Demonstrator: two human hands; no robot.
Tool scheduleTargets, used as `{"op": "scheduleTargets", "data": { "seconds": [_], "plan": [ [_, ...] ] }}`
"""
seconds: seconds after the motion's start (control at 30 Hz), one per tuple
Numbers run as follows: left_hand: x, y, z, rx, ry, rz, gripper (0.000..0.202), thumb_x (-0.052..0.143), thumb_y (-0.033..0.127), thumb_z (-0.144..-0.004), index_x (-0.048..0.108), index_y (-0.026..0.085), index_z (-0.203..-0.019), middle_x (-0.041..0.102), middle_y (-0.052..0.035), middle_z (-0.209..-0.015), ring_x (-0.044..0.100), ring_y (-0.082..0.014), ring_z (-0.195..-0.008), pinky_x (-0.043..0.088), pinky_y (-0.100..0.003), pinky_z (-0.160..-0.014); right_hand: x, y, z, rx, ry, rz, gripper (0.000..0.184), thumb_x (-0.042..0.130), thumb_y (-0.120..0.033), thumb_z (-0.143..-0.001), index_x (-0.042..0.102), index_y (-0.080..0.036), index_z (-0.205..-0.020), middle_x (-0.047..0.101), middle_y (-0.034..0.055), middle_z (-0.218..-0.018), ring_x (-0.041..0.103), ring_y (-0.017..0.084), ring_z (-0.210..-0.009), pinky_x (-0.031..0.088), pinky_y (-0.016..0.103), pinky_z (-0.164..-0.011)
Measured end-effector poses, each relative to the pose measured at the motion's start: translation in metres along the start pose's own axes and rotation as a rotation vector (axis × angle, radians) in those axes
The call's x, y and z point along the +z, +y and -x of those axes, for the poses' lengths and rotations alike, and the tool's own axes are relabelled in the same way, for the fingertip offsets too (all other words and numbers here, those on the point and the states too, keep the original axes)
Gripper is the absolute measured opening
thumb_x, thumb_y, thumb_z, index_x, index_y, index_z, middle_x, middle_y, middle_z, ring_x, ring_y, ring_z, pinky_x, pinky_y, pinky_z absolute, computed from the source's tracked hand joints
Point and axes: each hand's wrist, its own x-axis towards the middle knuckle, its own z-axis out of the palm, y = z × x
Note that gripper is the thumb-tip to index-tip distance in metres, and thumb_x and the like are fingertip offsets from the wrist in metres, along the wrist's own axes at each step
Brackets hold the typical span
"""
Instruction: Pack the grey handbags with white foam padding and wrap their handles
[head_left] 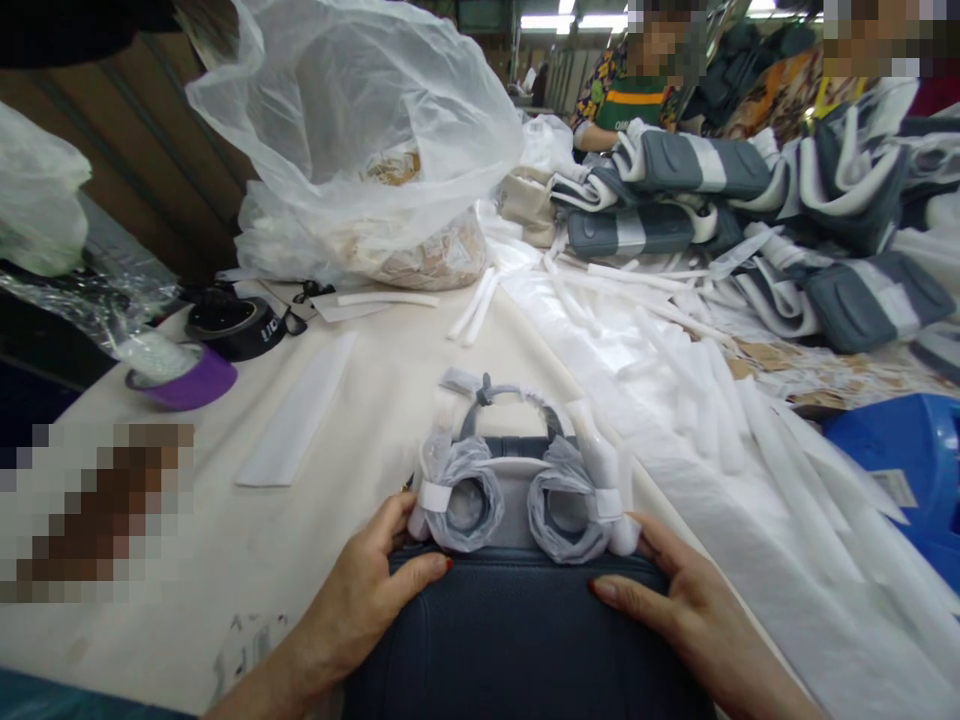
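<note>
A dark navy bag (525, 640) lies at the table's near edge, between my two hands. At its top, handle rings (466, 505) are wrapped in translucent plastic and white padding, and a grey strap loop (517, 395) stands up behind them. My left hand (382, 580) grips the bag's left top corner, thumb on the front and fingers behind. On the right top corner my right hand (667, 590) holds it the same way. The fingertips of both hands are partly hidden behind the bag.
White foam sheets (705, 540) spread along the right, beside a blue container (900, 470). Grey wrapped bag pieces (697, 165) are piled at the back right, near a person in an apron (634, 105). A plastic bag (375, 130), tape rolls (184, 380) and a white strip (300, 415) lie left.
</note>
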Motion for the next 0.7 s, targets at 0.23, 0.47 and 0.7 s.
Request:
{"op": "scheduleTargets", "data": {
  "seconds": [0.23,0.47,0.7],
  "plan": [
    [0.003,-0.015,0.011,0.295,0.346,-0.533,0.052,0.055,0.042,-0.08,0.046,0.016,-0.124,0.06,-0.013,-0.112,0.058,-0.0292,-0.102,0.047,-0.047,-0.088,0.005,-0.003,0.0,-0.026,0.132,0.27,0.044,0.064,-0.044,-0.068,0.057,-0.022,-0.106,0.067,0.0047,-0.098,0.057,0.03,-0.101,0.04,0.04,-0.089],
    [0.038,0.047,0.011,0.741,0.422,-0.888,0.052,0.035,0.006,-0.082,0.034,0.01,-0.134,0.042,-0.0159,-0.135,0.037,-0.0234,-0.128,0.034,-0.037,-0.107,0.007,-0.006,0.0,-0.059,0.152,0.248,0.038,0.063,-0.033,-0.064,0.059,-0.021,-0.099,0.067,0.0039,-0.092,0.058,0.028,-0.094,0.041,0.038,-0.086],
    [0.081,0.097,-0.076,0.233,0.101,-1.091,0.035,0.025,0.001,-0.085,0.056,0.01,-0.1,0.065,-0.0149,-0.095,0.063,-0.0255,-0.097,0.048,-0.037,-0.084,0.008,-0.011,0.002,-0.16,0.144,0.174,0.033,0.063,-0.029,-0.065,0.061,-0.02,-0.097,0.068,0.0048,-0.095,0.058,0.028,-0.098,0.042,0.037,-0.087]
  ]
}}
